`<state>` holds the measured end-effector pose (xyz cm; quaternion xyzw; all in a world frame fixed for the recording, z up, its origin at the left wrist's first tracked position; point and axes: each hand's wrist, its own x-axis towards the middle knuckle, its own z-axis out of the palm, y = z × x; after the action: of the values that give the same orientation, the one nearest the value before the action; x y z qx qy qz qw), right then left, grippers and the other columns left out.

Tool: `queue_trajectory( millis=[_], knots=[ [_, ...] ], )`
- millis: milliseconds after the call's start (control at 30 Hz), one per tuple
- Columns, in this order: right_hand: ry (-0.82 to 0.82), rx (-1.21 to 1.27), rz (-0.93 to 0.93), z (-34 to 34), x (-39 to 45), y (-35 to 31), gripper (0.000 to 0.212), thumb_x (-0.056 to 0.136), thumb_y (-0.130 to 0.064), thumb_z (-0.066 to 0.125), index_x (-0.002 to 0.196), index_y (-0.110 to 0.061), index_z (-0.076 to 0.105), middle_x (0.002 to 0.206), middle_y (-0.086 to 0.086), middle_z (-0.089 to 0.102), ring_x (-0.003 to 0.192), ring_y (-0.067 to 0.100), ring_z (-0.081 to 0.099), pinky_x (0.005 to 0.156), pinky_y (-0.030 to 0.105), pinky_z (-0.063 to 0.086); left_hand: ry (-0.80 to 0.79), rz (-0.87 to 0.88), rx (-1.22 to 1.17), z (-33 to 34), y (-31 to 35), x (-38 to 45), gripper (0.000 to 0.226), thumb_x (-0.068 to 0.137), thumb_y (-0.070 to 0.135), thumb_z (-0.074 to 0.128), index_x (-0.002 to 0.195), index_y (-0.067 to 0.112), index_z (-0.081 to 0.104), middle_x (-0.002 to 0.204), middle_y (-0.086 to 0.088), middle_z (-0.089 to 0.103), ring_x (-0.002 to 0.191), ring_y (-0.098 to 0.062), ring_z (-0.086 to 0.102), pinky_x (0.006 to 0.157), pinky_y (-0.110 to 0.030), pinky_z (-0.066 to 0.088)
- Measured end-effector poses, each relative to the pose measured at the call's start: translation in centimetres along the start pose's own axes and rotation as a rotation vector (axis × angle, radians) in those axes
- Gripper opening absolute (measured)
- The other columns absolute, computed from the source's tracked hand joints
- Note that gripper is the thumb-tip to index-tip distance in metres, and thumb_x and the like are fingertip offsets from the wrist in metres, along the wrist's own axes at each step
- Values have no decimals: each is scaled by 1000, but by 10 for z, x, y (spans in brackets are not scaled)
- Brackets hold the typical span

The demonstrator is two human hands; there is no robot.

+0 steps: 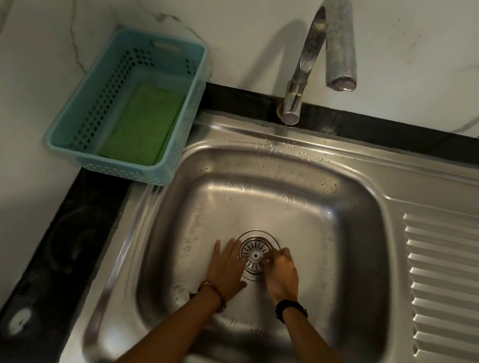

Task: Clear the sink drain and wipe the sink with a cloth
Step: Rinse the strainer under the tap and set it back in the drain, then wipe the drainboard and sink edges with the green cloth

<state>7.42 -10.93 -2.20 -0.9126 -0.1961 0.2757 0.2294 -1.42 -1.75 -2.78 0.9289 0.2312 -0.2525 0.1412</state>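
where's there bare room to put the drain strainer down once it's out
The ribbed drainboard right of the basin is bare, as is the basin floor behind the strainer. Crowded: both hands flank the strainer; the blue basket holds a green sponge.

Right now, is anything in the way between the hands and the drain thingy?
No. Nothing visible blocks it. The left hand lies flat on the sink floor beside the drain strainer, and the right hand has its fingers at the strainer's edge.
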Motion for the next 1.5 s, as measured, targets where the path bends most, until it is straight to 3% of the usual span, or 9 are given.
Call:
queue_trajectory(
  millis=[133,367,567,767,933,1133,1300,1367,1500],
  knots=[
    [40,86,-95,-13,-14,-24,16,92,-23,55,104,-17,64,106,4,69,93,19,65,81,31,55,250,18,-160,-31,8,-13,30,95,20,39,120,14,53,129,-6,57,127,-16,44,118,-38,7],
    [149,389,-461,-74,-34,-127,20,89,-5,54,101,-16,65,100,0,69,89,13,65,79,26,54,705,-36,-584,-142,-11,-74,27,92,17,46,116,17,57,121,-4,62,106,-20,60,88,-31,47],
    [165,378,-849,-108,-45,-256,20,88,-7,53,102,-18,64,98,2,70,83,14,66,73,25,55,1230,-7,-481,-214,-85,-111,27,89,10,48,114,11,57,112,-11,66,105,-13,53,87,-20,37],
    [62,-321,-804,-81,2,-345,25,90,-2,42,109,1,57,114,24,62,106,38,58,84,42,47,757,-318,-449,-232,-163,-77,26,93,13,42,106,0,61,107,-19,65,100,-32,61,85,-41,46],
    [-95,-624,-575,-38,41,-360,35,97,-20,38,123,1,48,129,21,53,117,34,52,95,39,44,808,-429,-385,-223,-167,-71,25,89,11,42,93,3,65,101,-16,66,92,-30,62,71,-36,46],
    [-169,34,-251,-23,53,-370,55,90,-10,51,136,-3,22,146,23,14,122,37,42,105,42,40,772,-379,-407,-219,-173,-64,40,91,9,41,130,6,46,134,-13,52,124,-25,46,100,-35,39],
    [-301,683,-388,-67,25,-373,52,79,7,59,122,-11,35,126,24,49,112,36,53,95,47,49,825,-274,-889,-245,-164,-73,50,96,8,36,145,12,23,156,-11,17,141,-23,25,114,-39,28],
    [-307,829,-498,-94,4,-372,53,79,6,61,122,-14,39,108,11,55,99,25,58,84,39,54,906,-119,-1324,-266,-155,-85,43,97,9,37,140,14,34,146,-8,38,132,-18,41,108,-35,38],
    [-299,950,-672,-140,-33,-348,41,83,-13,67,117,-23,46,108,-2,56,94,8,59,75,17,55,859,132,-1784,-288,-125,-116,23,95,38,42,99,35,65,90,14,74,83,3,68,60,-14,53]
  ],
)
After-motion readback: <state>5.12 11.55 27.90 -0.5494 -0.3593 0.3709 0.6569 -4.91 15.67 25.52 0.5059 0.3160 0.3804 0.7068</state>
